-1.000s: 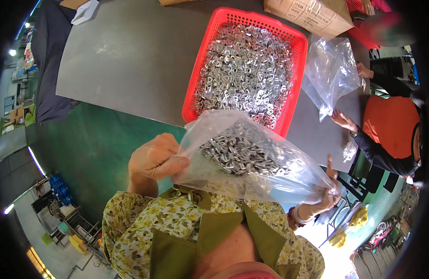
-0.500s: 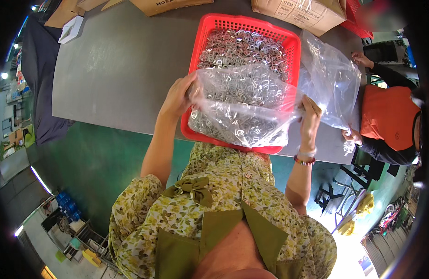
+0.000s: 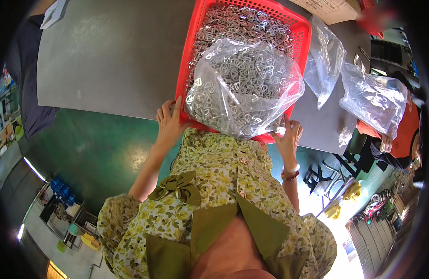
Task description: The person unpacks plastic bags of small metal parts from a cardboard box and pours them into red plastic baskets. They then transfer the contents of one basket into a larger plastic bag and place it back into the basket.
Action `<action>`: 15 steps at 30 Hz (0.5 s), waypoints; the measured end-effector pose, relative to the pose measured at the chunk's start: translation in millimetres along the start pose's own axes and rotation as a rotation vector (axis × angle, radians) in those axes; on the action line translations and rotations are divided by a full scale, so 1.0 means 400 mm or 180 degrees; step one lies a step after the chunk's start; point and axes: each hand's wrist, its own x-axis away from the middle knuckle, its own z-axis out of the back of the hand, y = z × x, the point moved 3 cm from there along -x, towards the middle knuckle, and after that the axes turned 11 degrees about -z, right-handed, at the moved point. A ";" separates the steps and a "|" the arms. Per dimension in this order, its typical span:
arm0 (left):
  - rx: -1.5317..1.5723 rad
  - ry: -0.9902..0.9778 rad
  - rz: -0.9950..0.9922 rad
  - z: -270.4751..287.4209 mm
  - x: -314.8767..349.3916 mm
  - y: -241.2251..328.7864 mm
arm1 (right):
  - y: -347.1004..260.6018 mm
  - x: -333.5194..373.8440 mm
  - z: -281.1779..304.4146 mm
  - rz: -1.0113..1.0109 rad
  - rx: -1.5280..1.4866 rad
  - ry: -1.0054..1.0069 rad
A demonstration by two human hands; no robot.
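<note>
A red plastic basket (image 3: 183, 74) stands at the table's near edge, against my front. It is filled with small grey metal buckles or rings (image 3: 244, 23), roughly triangular. A clear plastic bag (image 3: 244, 93) lies over its near half, with more of the same metal pieces showing through it. My left hand (image 3: 169, 122) grips the basket's near left corner, fingers along the rim. At the near right corner my right hand (image 3: 288, 138) is closed on the rim, beside the bag's edge; part of its grip is hidden.
The grey table (image 3: 107, 60) extends to the left, with a white box (image 3: 54, 14) at its far left. A carton (image 3: 333, 8) stands at the back right. Another clear bag (image 3: 323, 60) lies right of the basket. Beyond it, a co-worker's hand (image 3: 386, 144) holds a clear bag (image 3: 375, 100).
Both my hands have let go of the bag's mouth and moved down to the basket's near corners. The bag has settled onto the metal pieces. The co-worker has lifted a clear bag away rightward.
</note>
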 end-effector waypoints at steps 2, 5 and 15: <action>-0.0096 0.0084 -0.0076 -0.002 -0.032 0.015 | -0.005 -0.041 0.003 0.0072 0.0106 -0.0100; -0.0409 0.0059 -0.0198 0.013 -0.064 0.031 | -0.059 -0.060 0.042 0.0318 0.0612 -0.0227; -0.1116 0.0596 -0.0740 -0.098 -0.099 -0.010 | 0.001 -0.070 -0.077 0.1170 0.0928 0.0936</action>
